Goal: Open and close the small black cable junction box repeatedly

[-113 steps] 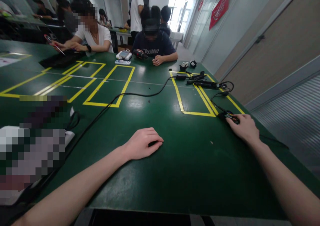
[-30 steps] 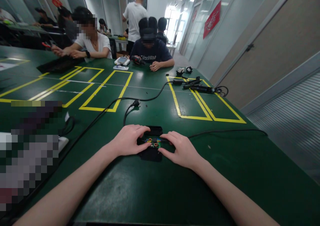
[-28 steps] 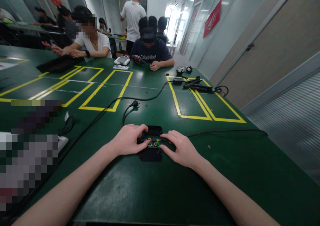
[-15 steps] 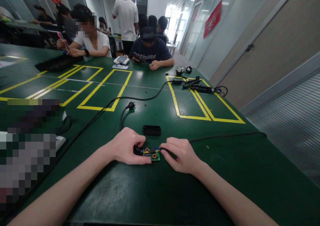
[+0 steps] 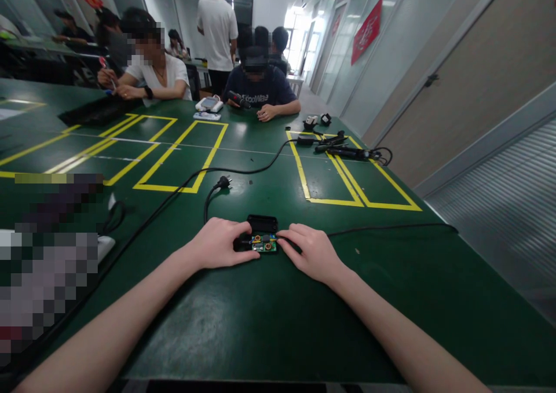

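A small green circuit board with copper coils and coloured wires lies on the green table in front of me. My left hand pinches its left end. My right hand pinches its right end, where a thin black cable leaves toward the right. Just behind the board sits a black plastic case half, touching or nearly touching it. Another black cord with a plug curls away from the left end.
Yellow tape rectangles mark the table. A long black cable runs across it. Black tools and adapters lie at the far right. Two seated people work at the far edge; one stands behind. A blurred patch covers the left.
My right hand brought the board from the table's right edge to the middle, and my left hand joined it. In the last half second both hands pushed it forward, up against the black case half.
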`<state>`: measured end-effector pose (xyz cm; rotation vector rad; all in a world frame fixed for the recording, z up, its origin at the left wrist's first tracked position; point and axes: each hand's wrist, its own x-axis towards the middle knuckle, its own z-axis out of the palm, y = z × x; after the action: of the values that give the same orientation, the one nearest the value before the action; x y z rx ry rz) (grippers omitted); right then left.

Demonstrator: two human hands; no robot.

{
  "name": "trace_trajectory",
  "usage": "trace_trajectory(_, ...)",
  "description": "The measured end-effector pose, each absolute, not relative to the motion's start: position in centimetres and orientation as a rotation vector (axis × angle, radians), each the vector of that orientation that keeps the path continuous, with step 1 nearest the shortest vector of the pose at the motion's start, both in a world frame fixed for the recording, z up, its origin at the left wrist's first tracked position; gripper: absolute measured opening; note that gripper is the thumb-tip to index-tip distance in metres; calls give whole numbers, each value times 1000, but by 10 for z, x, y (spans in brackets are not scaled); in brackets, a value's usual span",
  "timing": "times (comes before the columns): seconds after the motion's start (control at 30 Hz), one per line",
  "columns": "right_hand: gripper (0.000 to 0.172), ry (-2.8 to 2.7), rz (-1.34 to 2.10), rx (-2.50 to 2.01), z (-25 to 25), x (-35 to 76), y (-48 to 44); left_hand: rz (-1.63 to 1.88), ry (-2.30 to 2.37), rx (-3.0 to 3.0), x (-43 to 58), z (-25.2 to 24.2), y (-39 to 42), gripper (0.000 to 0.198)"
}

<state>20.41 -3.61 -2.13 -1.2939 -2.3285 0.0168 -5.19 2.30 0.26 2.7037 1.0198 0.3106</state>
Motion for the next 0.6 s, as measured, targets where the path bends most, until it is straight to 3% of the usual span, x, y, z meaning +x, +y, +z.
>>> trace_trajectory(0.13, 25, -2316, 11, -1250, -22, 204, -35, 395, 985, 2634, -55, 1, 28, 27)
trace_trajectory(0.33, 30, -2260, 32, -1249, -24, 202, -35, 621, 1334, 2436, -54, -5, 38, 52)
trace_trajectory(0.47, 33, -2232, 73, -1391, -24, 206, -31, 709, 1447, 2350, -54, -6, 41, 53)
trace_trajectory(0.6, 47, -2206, 40, -1620, -21, 215, -26, 718, 1462, 2357, -57, -7, 42, 53)
